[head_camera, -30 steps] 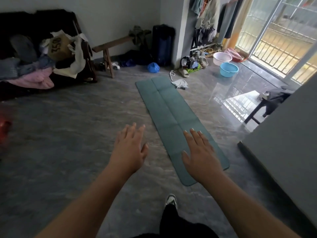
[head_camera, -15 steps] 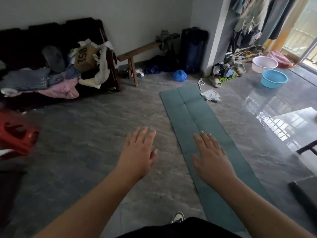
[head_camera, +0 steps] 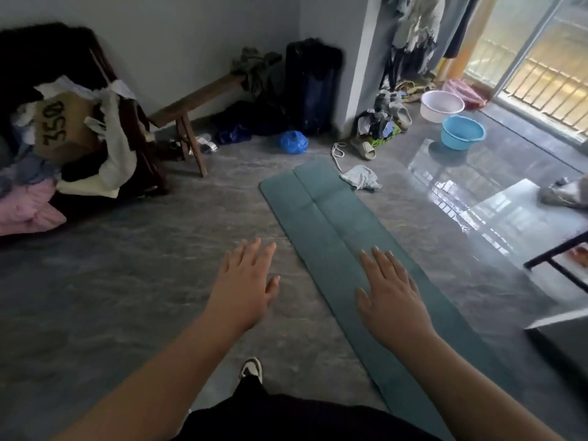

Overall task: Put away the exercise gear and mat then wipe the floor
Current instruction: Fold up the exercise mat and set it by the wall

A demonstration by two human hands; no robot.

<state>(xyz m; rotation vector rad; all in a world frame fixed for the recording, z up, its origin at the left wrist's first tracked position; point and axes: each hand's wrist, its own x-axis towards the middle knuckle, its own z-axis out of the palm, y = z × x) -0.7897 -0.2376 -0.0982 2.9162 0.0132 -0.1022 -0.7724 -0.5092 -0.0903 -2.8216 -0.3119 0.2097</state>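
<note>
Your left hand (head_camera: 245, 288) and right hand (head_camera: 389, 297) hover flat-fingered, empty; the long green foam mat (head_camera: 321, 224) lies unrolled; likely next, grip its near end.

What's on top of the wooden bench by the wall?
A heap of dark clothes sits on the wooden bench's far end; the rest of the seat shows bare wood. Whatever lies under the heap is covered.

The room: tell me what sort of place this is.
Most likely a lived-in room of a home. A green exercise mat lies on the tiled floor, clothes hang by a balcony door, and wash basins sit nearby.
</note>
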